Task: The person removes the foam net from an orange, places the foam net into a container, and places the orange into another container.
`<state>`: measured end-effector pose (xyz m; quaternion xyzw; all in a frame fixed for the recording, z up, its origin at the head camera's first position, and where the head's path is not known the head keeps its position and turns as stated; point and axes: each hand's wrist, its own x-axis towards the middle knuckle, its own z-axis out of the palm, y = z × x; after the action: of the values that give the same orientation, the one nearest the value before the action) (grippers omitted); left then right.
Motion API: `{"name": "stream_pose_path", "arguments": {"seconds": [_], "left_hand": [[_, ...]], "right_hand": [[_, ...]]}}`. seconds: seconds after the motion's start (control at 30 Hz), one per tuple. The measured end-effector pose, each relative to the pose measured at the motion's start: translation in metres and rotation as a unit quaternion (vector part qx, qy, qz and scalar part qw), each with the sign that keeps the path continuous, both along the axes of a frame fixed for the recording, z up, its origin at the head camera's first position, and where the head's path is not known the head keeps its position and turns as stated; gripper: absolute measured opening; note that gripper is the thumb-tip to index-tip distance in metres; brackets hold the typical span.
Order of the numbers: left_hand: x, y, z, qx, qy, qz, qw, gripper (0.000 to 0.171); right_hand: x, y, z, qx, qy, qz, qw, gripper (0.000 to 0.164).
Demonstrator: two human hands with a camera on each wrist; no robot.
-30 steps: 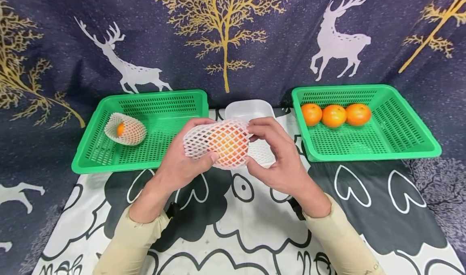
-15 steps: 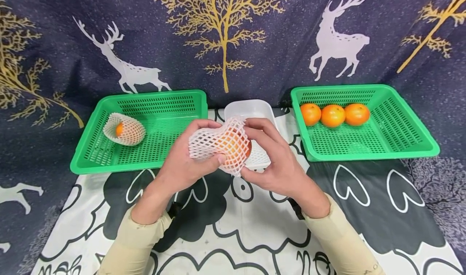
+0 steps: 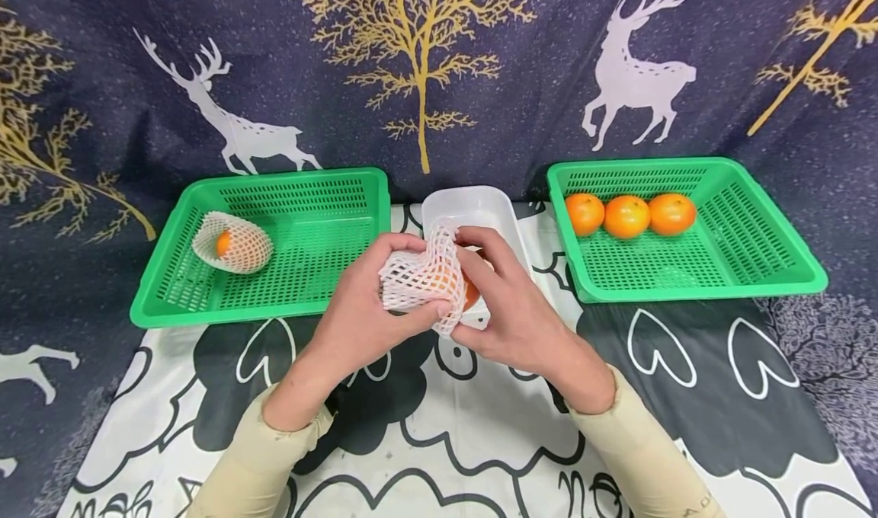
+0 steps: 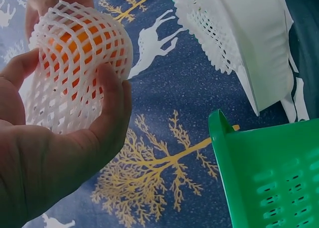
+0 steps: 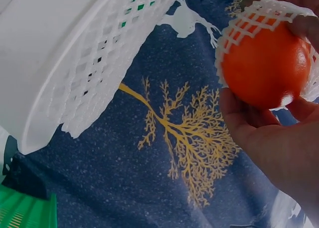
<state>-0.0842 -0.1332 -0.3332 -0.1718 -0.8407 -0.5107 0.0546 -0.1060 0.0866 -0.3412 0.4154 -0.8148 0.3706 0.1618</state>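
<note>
A dark blue speckled cloth [image 3: 507, 141] hangs at the back, printed with a golden tree [image 3: 423, 99] between two white deer [image 3: 641, 76]. In front lies a black-and-white tablecloth [image 3: 487, 419] with heart outlines [image 3: 661, 348] on its dark patches.

Head view forward-down over both hands [image 3: 357, 308] [image 3: 517, 308]

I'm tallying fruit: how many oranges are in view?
5: three oranges in the right basket, one netted orange in the left basket, one held orange between left hand and right hand. Others may be hidden.

navy backdrop [image 3: 507, 141], white deer [image 3: 648, 84], golden trees [image 3: 422, 107], patterned tablecloth [image 3: 494, 434]
</note>
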Motion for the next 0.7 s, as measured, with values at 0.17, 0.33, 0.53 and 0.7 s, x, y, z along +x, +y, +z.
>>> {"name": "stream_pose_path", "arguments": {"seconds": [0.17, 0.33, 0.53, 0.7], "left_hand": [[0.0, 0.002, -0.002, -0.026, 0.014, 0.011, 0.9995, 0.068], [-0.002, -0.002, -0.001, -0.032, 0.032, -0.004, 0.999, 0.064], [-0.004, -0.008, 0.002, -0.033, 0.064, -0.012, 0.9973, 0.047], [-0.005, -0.011, 0.004, -0.027, 0.072, -0.004, 0.9971, 0.036]], "right_hand": [[0.0, 0.001, -0.001, 0.014, 0.006, -0.008, 1.0, 0.064], [-0.002, 0.002, 0.001, 0.01, 0.021, -0.009, 1.0, 0.064], [-0.004, 0.006, 0.001, 0.013, 0.021, -0.013, 1.0, 0.066], [-0.007, 0.011, 0.002, 0.011, 0.016, -0.011, 1.0, 0.072]]}}
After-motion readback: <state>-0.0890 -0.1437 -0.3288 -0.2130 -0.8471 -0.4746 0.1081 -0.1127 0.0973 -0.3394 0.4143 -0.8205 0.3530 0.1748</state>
